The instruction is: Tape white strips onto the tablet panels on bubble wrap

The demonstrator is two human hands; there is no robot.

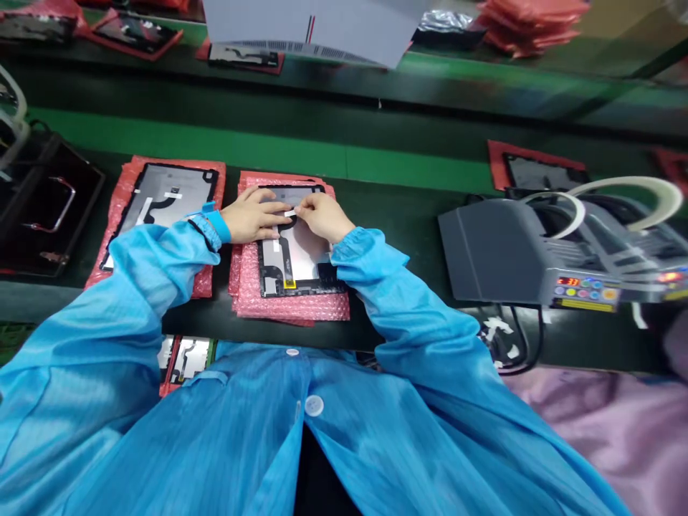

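A tablet back panel point(298, 254) lies on a pink bubble-wrap sheet point(293, 304) in front of me. My left hand point(252, 215) rests on the panel's upper left part, fingers stretched toward the middle. My right hand point(322, 215) is curled, pinching a small white strip of tape point(289, 212) that lies across the top of the panel. Both hands meet at that strip. I wear blue sleeves and a blue wrist strap point(215, 222) on the left.
A second panel on pink wrap point(161, 204) lies to the left. A grey tape dispenser point(559, 251) with white tape loops stands to the right. Dark tray point(43, 201) far left. More panels point(537, 168) and pink wrap stacks point(529, 25) sit across the green conveyor point(269, 147).
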